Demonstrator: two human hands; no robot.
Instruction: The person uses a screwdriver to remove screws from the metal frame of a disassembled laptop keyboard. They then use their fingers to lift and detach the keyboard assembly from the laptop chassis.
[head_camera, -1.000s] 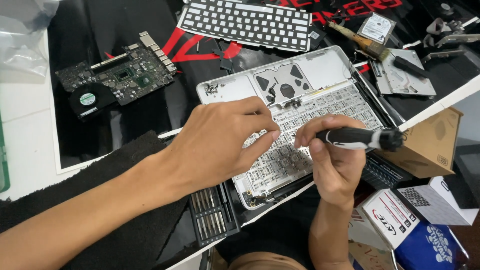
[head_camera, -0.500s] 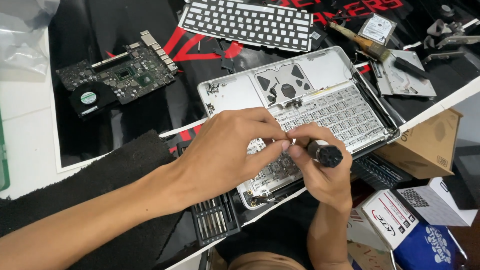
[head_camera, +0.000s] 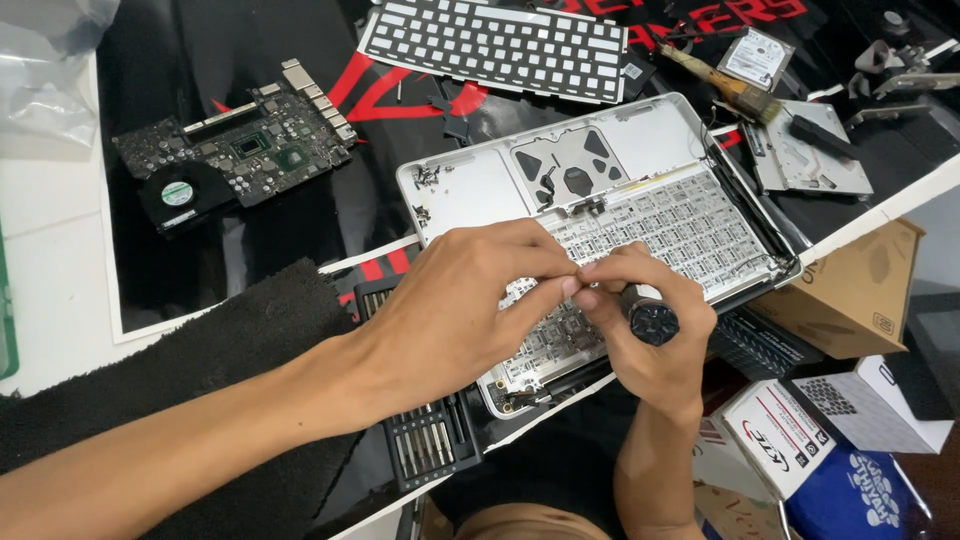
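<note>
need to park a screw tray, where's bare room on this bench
Free: the white bench surface left of the green circuit board with round fan, and the black mat between that board and the open silver laptop shell. Crowded: top right, around the grey optical drive and the cardboard boxes.

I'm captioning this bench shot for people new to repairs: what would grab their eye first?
First, the two hands meeting mid-frame: the left hand and right hand pinch together over an opened silver laptop case, the right gripping a black screwdriver upright. Next, the bare green circuit board with its fan lies upper left on the black mat, and a loose keyboard sheet sits along the top edge.
</note>
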